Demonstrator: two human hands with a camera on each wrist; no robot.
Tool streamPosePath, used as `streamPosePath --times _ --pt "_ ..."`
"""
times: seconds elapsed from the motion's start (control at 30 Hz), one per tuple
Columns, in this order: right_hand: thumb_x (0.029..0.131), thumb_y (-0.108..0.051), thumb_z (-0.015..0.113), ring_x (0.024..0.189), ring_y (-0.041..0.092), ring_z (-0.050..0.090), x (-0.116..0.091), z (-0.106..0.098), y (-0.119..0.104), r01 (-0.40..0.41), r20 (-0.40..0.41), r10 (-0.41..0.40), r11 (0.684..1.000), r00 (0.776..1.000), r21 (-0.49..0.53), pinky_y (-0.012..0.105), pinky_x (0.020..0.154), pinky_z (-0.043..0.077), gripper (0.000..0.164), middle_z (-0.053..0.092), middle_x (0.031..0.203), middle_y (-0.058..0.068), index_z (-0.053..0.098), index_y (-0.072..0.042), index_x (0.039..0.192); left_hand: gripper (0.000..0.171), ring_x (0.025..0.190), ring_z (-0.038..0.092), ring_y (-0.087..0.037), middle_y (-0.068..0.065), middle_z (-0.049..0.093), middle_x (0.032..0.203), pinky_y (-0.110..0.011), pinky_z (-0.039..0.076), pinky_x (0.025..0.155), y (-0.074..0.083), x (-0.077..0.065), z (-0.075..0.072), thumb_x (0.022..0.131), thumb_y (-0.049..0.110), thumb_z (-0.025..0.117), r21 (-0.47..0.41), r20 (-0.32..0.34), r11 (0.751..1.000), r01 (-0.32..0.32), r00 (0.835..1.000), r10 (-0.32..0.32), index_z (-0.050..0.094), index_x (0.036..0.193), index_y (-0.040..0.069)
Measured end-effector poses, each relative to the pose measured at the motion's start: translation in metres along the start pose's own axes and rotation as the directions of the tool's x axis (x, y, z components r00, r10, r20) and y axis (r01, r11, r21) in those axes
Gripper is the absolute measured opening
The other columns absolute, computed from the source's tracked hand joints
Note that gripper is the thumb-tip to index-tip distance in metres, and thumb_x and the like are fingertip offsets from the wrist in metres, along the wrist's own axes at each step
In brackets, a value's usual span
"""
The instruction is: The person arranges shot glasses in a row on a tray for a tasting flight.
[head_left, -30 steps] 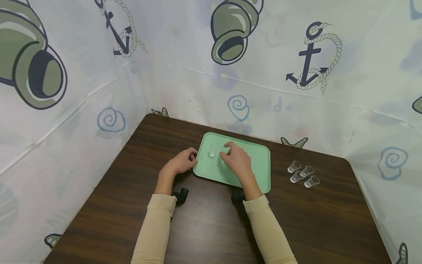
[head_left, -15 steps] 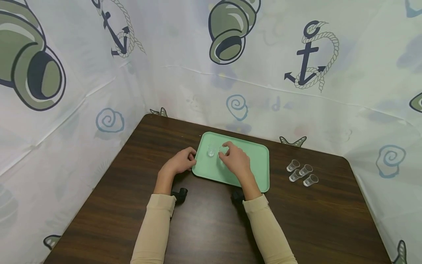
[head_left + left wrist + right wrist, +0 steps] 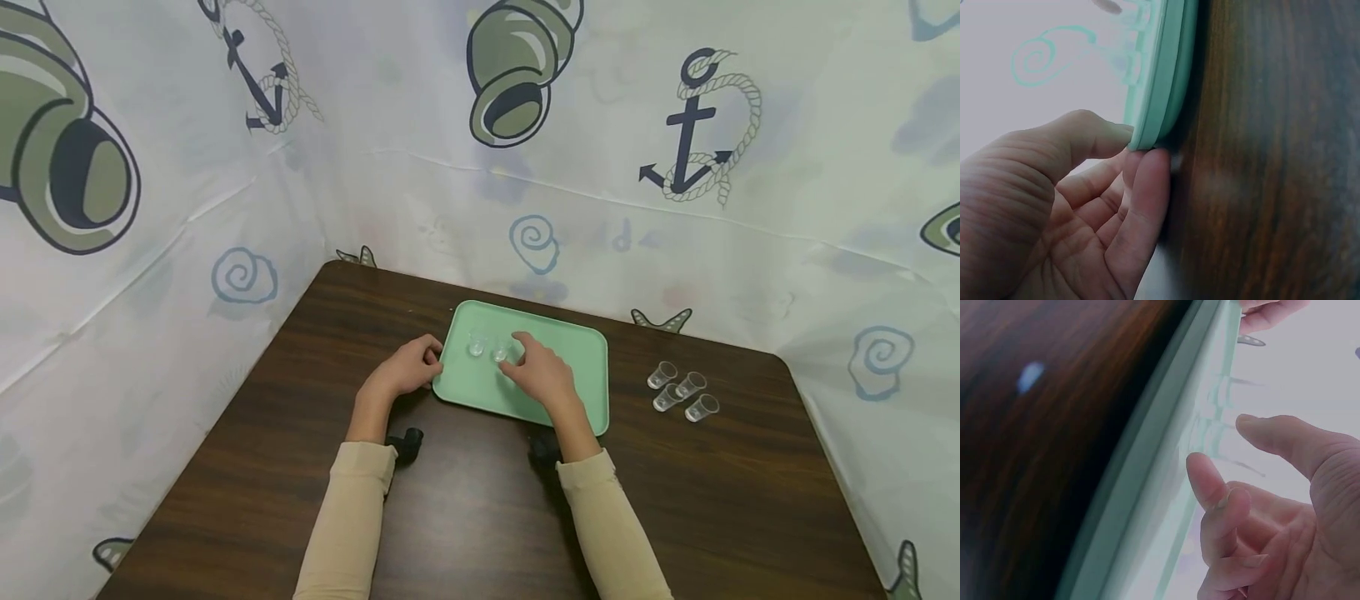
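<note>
A pale green tray (image 3: 577,367) lies on the dark wooden table. My left hand (image 3: 405,367) pinches its left edge; in the left wrist view the thumb (image 3: 1094,132) is on the rim (image 3: 1163,81) and fingertips are beneath it. Two small clear plastic cups stand side by side on the tray, a left cup (image 3: 476,347) and a right cup (image 3: 500,351). Just right of the second cup, my right hand (image 3: 546,371) hovers over the tray. Its thumb and forefinger are spread apart with nothing between them, as the right wrist view shows at the right hand (image 3: 1272,512).
Several more clear cups (image 3: 691,384) stand grouped on the table (image 3: 750,483), right of the tray. A black wrist device (image 3: 408,446) is strapped at each wrist. Patterned cloth (image 3: 420,200) with anchors and shells hangs behind and along the sides.
My right thumb and forefinger have let go of the second cup and moved slightly right, leaving it standing on the tray. The left hand keeps its hold on the tray's edge.
</note>
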State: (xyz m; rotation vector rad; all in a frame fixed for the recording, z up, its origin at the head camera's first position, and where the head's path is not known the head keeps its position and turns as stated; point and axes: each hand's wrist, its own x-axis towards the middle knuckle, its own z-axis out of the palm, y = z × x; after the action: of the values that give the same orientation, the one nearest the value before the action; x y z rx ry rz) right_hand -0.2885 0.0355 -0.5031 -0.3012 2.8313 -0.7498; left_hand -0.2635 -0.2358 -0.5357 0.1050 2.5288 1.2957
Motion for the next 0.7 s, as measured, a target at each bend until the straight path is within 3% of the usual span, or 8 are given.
streamPosePath --times 0.47,0.7 --pt "0.101 -0.046 0.071 0.084 0.018 0.071 -0.023 -0.017 0.025 -0.036 -0.037 0.037 0.999 0.999 0.032 0.040 0.069 0.054 0.061 0.077 0.110 0.004 0.057 -0.022 0.155 0.040 0.084 0.066 -0.025 -0.015 0.063 0.108 -0.035 0.055 0.075 -0.001 0.001 0.002 0.108 0.014 0.056 0.007 -0.003 1.000 0.001 1.000 0.000 0.054 0.146 0.000" --pt "0.104 -0.046 0.067 0.080 0.017 0.070 -0.036 -0.035 0.044 -0.044 -0.102 0.050 0.997 0.994 0.056 0.045 0.071 0.054 0.055 0.078 0.110 0.004 0.062 -0.018 0.151 0.039 0.085 0.066 -0.026 -0.015 0.061 0.108 -0.035 0.056 0.076 0.000 0.002 0.003 0.109 0.014 0.056 -0.008 -0.004 1.000 -0.009 1.000 0.009 0.054 0.145 0.000"
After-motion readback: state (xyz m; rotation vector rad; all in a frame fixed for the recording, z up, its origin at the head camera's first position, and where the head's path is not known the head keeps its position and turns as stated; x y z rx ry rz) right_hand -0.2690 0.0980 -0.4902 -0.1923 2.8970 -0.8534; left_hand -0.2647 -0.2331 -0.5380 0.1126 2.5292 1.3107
